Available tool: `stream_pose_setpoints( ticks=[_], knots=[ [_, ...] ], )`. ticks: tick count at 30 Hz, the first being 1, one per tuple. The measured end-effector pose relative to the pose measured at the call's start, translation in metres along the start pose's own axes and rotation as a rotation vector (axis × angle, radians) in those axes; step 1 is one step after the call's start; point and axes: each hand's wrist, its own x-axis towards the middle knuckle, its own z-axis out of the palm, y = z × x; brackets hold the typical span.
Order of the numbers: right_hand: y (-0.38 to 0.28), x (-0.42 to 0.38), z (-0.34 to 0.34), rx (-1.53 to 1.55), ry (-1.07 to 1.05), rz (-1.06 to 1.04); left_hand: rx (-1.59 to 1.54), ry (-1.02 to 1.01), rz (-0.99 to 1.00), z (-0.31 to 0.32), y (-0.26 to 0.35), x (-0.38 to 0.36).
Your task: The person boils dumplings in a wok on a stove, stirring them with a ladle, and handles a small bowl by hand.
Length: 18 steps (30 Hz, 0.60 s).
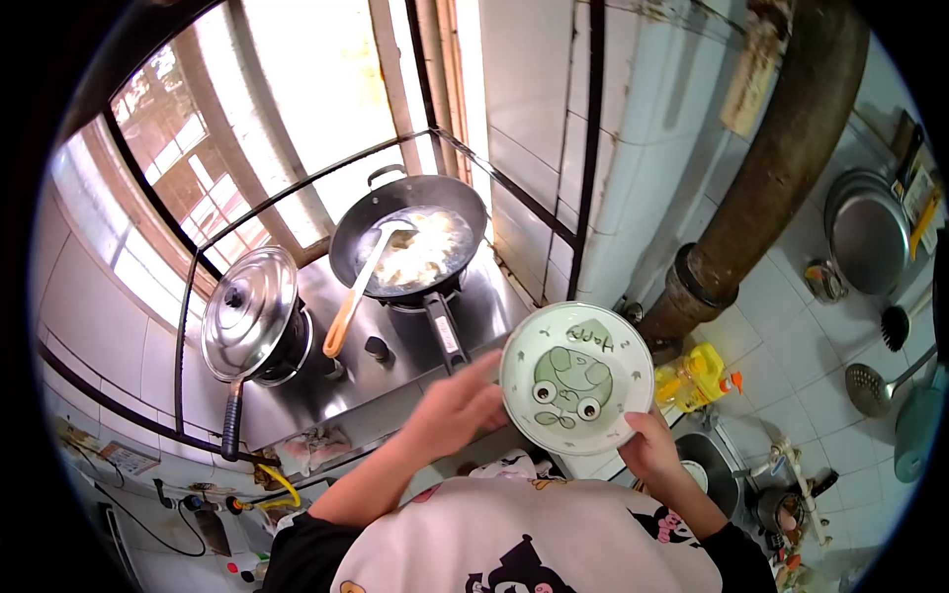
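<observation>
My right hand [650,447] grips the lower right rim of a white plate [526,346] with a green frog face and the word "Happy". The plate is tilted toward me and nothing lies on it. At its left edge is my left hand [453,410], fingers stretched out and a little blurred, with nothing held in them. Beyond that hand, a black wok [348,240] stands on the stove with pale food [425,252] in bubbling water. A spatula [346,314] with an orange handle leans across the wok's left rim.
A lidded pot [249,306] stands on the left of the steel stove [395,366]. Black metal bars [316,178] surround the stove. To the right are a yellow bottle [697,376], a sink [727,465], a thick pipe [761,178] and a hanging skimmer [870,388].
</observation>
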Motion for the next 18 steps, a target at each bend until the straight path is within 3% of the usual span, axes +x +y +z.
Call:
stream_pose_setpoints(
  ticks=[1,3,5,6,10,13,14,18],
  knots=[
    [0.000,0.011,0.011,-0.022,-0.014,0.023,0.103,0.116,0.155,-0.020,-0.003,-0.003],
    [-0.002,0.039,0.031,-0.003,-0.121,0.012,0.512,0.398,0.173,-0.059,0.020,-0.004],
    [0.001,0.068,0.046,0.071,-0.252,0.043,1.098,0.596,0.389,-0.108,0.011,-0.003],
    [-0.003,0.076,0.068,-0.007,-0.134,0.056,1.206,0.656,0.321,-0.131,-0.006,0.000],
    [-0.004,0.130,0.098,0.009,-0.216,0.078,1.250,0.494,-0.254,-0.169,-0.008,0.015],
    [-0.005,0.156,0.135,-0.079,-0.144,0.036,1.154,0.476,-0.262,-0.189,-0.033,0.029],
    [-0.002,0.167,0.142,-0.112,-0.118,0.024,1.163,0.508,-0.141,-0.198,-0.052,0.036],
    [0.001,0.205,0.164,-0.203,-0.156,0.042,0.992,0.651,0.014,-0.192,-0.037,0.016]
  ],
)
